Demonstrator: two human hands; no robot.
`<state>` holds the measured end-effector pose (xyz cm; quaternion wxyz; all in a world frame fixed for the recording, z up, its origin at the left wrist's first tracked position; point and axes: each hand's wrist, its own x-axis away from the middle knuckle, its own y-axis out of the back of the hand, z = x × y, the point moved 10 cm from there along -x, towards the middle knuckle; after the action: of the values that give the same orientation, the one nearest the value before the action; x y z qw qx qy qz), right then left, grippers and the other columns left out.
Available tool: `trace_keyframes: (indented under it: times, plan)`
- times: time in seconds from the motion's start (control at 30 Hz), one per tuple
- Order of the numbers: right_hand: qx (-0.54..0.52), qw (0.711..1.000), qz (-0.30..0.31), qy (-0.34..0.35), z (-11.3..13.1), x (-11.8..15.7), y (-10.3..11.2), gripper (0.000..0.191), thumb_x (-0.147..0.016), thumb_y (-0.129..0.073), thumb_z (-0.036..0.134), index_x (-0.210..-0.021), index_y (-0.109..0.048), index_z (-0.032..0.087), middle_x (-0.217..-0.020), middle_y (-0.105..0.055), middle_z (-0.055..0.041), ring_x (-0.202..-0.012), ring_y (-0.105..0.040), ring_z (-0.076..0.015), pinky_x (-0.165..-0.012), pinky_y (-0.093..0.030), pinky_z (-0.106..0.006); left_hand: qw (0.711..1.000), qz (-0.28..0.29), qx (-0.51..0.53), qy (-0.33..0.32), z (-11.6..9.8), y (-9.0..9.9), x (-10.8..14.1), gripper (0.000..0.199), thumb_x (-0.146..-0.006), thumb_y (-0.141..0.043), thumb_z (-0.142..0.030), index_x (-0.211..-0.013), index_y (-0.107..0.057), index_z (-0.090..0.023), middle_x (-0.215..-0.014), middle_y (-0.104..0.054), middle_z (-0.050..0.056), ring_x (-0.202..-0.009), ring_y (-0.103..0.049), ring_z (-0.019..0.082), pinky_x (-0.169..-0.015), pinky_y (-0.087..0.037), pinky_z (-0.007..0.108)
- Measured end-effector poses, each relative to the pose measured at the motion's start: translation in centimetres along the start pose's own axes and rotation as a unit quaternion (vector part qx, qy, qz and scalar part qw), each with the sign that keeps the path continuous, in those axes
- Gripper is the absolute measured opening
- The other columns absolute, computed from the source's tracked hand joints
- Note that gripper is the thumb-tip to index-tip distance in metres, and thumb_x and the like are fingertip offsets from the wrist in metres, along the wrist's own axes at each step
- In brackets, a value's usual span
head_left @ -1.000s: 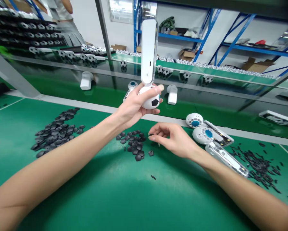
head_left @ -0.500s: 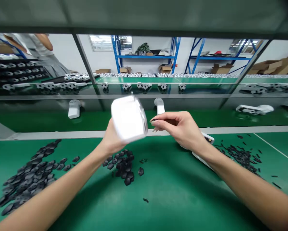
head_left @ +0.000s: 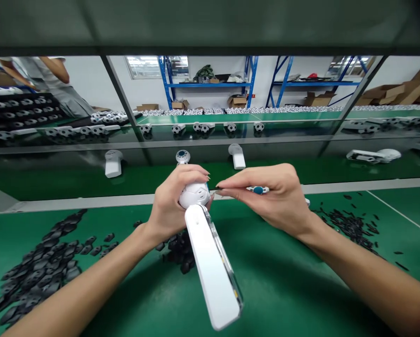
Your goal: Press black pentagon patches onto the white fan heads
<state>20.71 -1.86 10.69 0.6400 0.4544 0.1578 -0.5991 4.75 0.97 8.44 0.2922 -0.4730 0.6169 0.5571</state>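
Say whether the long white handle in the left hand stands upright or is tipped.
Tipped: the long white handle slants down from the ball in the left hand, its end over the green mat.

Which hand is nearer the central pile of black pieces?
Left. The left hand is just above the pile; the right hand is farther off to its right.
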Motion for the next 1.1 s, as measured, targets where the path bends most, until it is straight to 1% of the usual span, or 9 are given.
trace_keyframes:
  times: [0.17, 0.23, 0.4, 0.5, 0.67, 0.8, 0.9, 1.0, 1.1]
  plan:
    - [0.177, 0.963, -0.027, 0.202, 3.7, 1.3, 0.2, 0.021, -0.097, -0.077, 0.015, -0.094, -0.087, 0.034, -0.100, -0.085, 0.0027, -0.083, -0.083, -0.0201, -0.070, -0.066, -0.029, 1.000, -0.014, -0.003, 0.002, 0.0, 0.5, -0.1, 0.033, -0.088, -0.084, -0.020, -0.115, -0.064, -0.024, -0.114, -0.073, 0.011, -0.103, -0.073, 0.026, -0.087, -0.063, 0.040]
    - [0.203, 0.956, -0.022, 0.209, 3.7, 1.6, 0.1, 0.021, -0.098, -0.078, 0.019, -0.091, -0.086, 0.037, -0.097, -0.085, 0.0042, -0.079, -0.082, -0.0194, -0.070, -0.066, -0.029, 1.000, -0.013, -0.001, -0.006, -0.1, 0.5, -0.2, 0.033, -0.089, -0.084, -0.020, -0.115, -0.064, -0.024, -0.113, -0.073, 0.011, -0.102, -0.073, 0.026, -0.085, -0.063, 0.039]
    - [0.236, 0.958, 0.016, 0.163, 2.2, 1.7, -0.3, 0.015, -0.096, -0.081, 0.028, -0.095, -0.087, 0.042, -0.101, -0.084, 0.0042, -0.082, -0.081, -0.0230, -0.071, -0.066, -0.034, 1.000, -0.006, 0.005, -0.011, -0.4, 0.4, -0.1, 0.032, -0.089, -0.082, -0.018, -0.115, -0.064, -0.024, -0.114, -0.072, 0.011, -0.099, -0.073, 0.025, -0.082, -0.062, 0.036]
    - [0.238, 0.950, 0.005, 0.200, 2.7, 1.9, -0.4, 0.017, -0.095, -0.082, 0.027, -0.099, -0.086, 0.043, -0.100, -0.085, 0.0035, -0.081, -0.081, -0.0220, -0.071, -0.066, -0.032, 1.000, -0.003, 0.006, -0.004, -0.5, 0.2, -0.1, 0.032, -0.090, -0.081, -0.018, -0.116, -0.064, -0.025, -0.114, -0.072, 0.011, -0.098, -0.073, 0.025, -0.082, -0.063, 0.037]
    - [0.269, 0.911, -0.022, 0.312, 5.1, 3.1, -0.7, 0.026, -0.096, -0.077, 0.013, -0.104, -0.085, 0.036, -0.105, -0.085, 0.0026, -0.082, -0.082, -0.0197, -0.074, -0.067, -0.028, 1.000, 0.005, 0.019, -0.012, -0.6, 0.1, 0.0, 0.034, -0.090, -0.082, -0.017, -0.117, -0.063, -0.024, -0.116, -0.070, 0.012, -0.102, -0.072, 0.025, -0.086, -0.062, 0.036]
    - [0.300, 0.896, -0.008, 0.328, 5.8, 3.6, -1.0, 0.023, -0.101, -0.071, 0.012, -0.107, -0.082, 0.031, -0.109, -0.084, 0.0029, -0.088, -0.083, -0.0176, -0.085, -0.067, -0.027, 0.999, 0.009, 0.004, -0.036, -1.0, 0.1, 0.0, 0.031, -0.093, -0.081, -0.020, -0.118, -0.062, -0.021, -0.115, -0.069, 0.012, -0.104, -0.071, 0.024, -0.088, -0.061, 0.035]
    - [0.286, 0.891, -0.022, 0.351, 6.2, 3.8, -1.2, 0.018, -0.102, -0.070, 0.010, -0.106, -0.080, 0.024, -0.103, -0.085, -0.0004, -0.086, -0.082, -0.0162, -0.084, -0.065, -0.024, 0.999, 0.002, -0.001, -0.047, -1.3, 0.1, -0.1, 0.029, -0.094, -0.079, -0.019, -0.117, -0.062, -0.019, -0.114, -0.069, 0.013, -0.104, -0.071, 0.023, -0.088, -0.061, 0.033]
    - [0.261, 0.915, -0.029, 0.306, 4.9, 2.9, -1.3, 0.017, -0.101, -0.071, 0.008, -0.102, -0.079, 0.023, -0.098, -0.085, -0.0004, -0.081, -0.081, -0.0154, -0.076, -0.062, -0.023, 0.999, -0.001, 0.000, -0.037, -1.1, -0.2, -0.1, 0.032, -0.091, -0.081, -0.016, -0.117, -0.062, -0.019, -0.114, -0.069, 0.011, -0.104, -0.071, 0.022, -0.089, -0.061, 0.033]
    - [0.241, 0.964, 0.021, 0.111, 0.7, 0.8, -0.9, 0.013, -0.099, -0.074, 0.009, -0.097, -0.080, 0.021, -0.093, -0.084, 0.0005, -0.077, -0.079, -0.0161, -0.067, -0.057, -0.024, 1.000, -0.006, -0.015, -0.015, -0.2, -0.2, 0.0, 0.032, -0.089, -0.081, -0.014, -0.115, -0.064, -0.020, -0.113, -0.070, 0.009, -0.105, -0.071, 0.023, -0.092, -0.060, 0.036]
